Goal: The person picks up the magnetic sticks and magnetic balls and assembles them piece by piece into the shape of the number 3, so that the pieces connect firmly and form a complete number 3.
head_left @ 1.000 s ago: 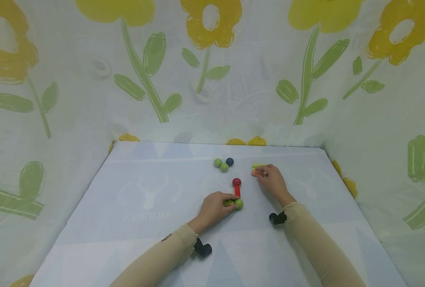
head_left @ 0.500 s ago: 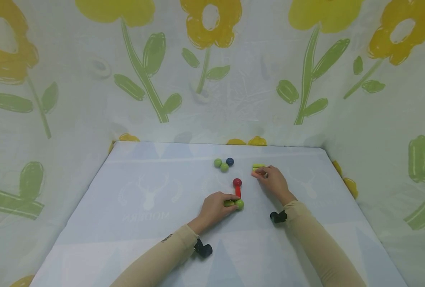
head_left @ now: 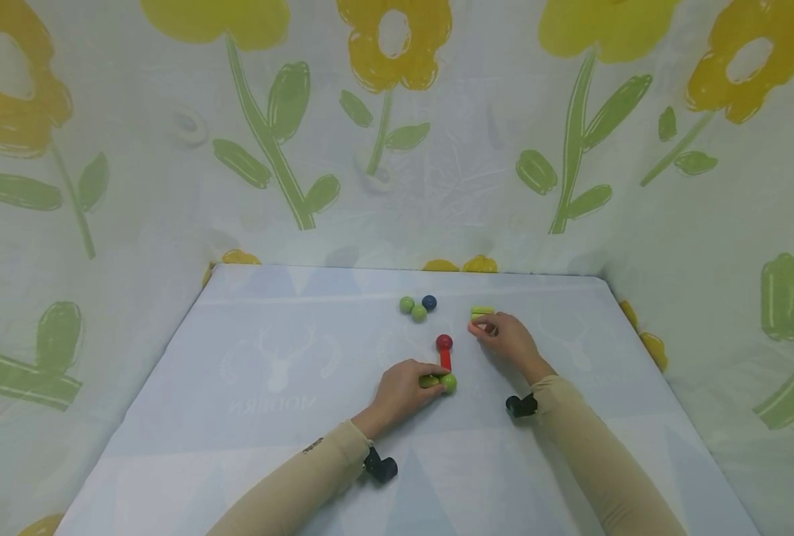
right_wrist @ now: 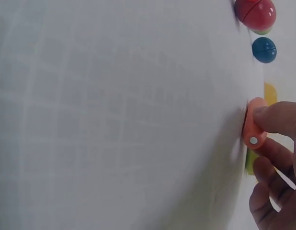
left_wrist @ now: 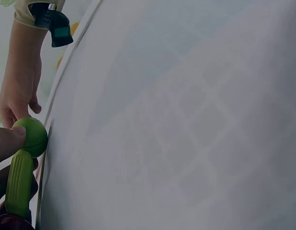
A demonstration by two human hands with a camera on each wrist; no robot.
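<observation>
My left hand (head_left: 404, 391) pinches a green ball (head_left: 448, 383) with thumb and fingers. A ridged green magnetic rod (left_wrist: 19, 179) joins that ball, with a dark red ball (left_wrist: 14, 222) at the rod's other end, partly cut off in the left wrist view. From the green ball a red rod (head_left: 445, 360) runs away from me to a red ball (head_left: 444, 342). My right hand (head_left: 509, 341) pinches an orange magnetic rod (right_wrist: 254, 122) between thumb and fingers; its round metal tip faces the right wrist camera.
Yellow-green rods (head_left: 483, 310) lie just beyond the right hand. At the back middle, two light green balls (head_left: 419, 313) and a dark blue ball (head_left: 429, 302) sit close together. The white patterned table (head_left: 276, 417) ends at a flowered curtain (head_left: 437, 208).
My right hand has drawn the orange rod slightly toward me, away from the yellow-green rods. The left hand's joined balls and rods have shifted very slightly right and nearer.
</observation>
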